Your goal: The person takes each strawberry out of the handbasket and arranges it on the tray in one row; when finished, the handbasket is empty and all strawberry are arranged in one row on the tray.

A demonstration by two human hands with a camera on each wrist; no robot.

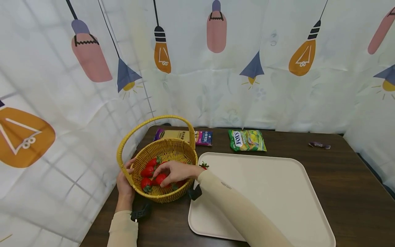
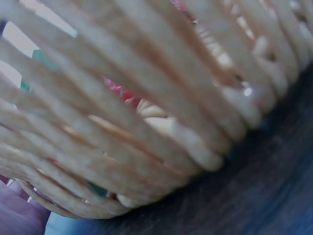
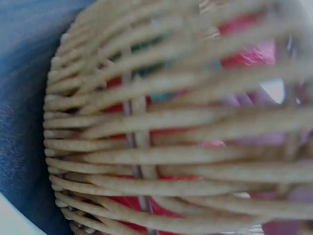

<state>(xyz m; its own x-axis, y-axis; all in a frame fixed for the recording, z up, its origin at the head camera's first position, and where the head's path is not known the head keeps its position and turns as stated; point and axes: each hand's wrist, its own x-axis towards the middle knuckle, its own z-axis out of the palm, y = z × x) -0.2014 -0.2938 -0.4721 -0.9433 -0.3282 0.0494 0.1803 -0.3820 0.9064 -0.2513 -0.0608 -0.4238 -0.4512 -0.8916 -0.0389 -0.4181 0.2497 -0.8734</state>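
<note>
A yellow wicker basket with a tall hoop handle stands at the table's left, holding several red strawberries with green leaves. My left hand grips the basket's left side, fingers at the rim by the handle's foot. Reaching in over the right rim, my right hand pinches a strawberry between thumb and fingers. Another strawberry lies at the tray's left edge, partly hidden by the right wrist. Both wrist views are filled by the basket's weave, with red showing through the gaps.
A large off-white tray lies right of the basket, under the right forearm. Behind are a purple and tan snack packet, a green FOX'S candy bag and, far right, a small dark wrapped candy. A patterned curtain hangs behind.
</note>
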